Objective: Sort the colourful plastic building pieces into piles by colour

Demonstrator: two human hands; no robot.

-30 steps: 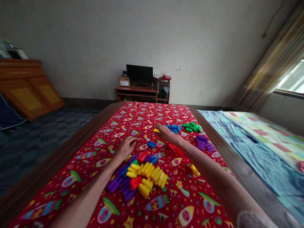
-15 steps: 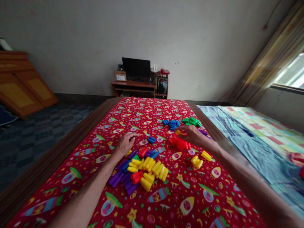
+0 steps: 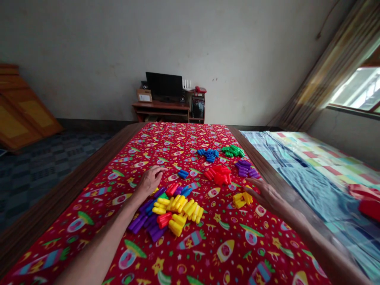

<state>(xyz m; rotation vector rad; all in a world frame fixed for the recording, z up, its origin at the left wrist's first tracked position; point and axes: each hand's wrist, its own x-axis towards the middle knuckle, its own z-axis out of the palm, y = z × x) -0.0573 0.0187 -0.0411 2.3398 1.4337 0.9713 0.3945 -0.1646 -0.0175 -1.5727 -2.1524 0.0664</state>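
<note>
A mixed heap of yellow, purple, red and blue plastic pegs (image 3: 172, 211) lies on the red patterned cloth (image 3: 190, 253) in front of me. My left hand (image 3: 150, 179) rests flat on the cloth at the heap's far left edge, fingers stretched out. My right hand (image 3: 265, 194) lies open with spread fingers, its fingertips beside a small yellow peg group (image 3: 242, 198). Farther off sit sorted groups: red pegs (image 3: 219, 175), purple pegs (image 3: 245, 168), blue pegs (image 3: 208, 154), green pegs (image 3: 233, 151). One loose blue peg (image 3: 183, 173) lies between the hands.
The cloth covers a long wooden table (image 3: 71, 186). A bed with a checked sheet (image 3: 320, 174) runs along the right. At the far wall stands a low desk with a monitor (image 3: 164, 85). A wooden cabinet (image 3: 20, 114) is at the left.
My right hand has drawn back from the far blue pegs toward me and now lies open beside the yellow group. The red group is uncovered. My left hand has stayed put.
</note>
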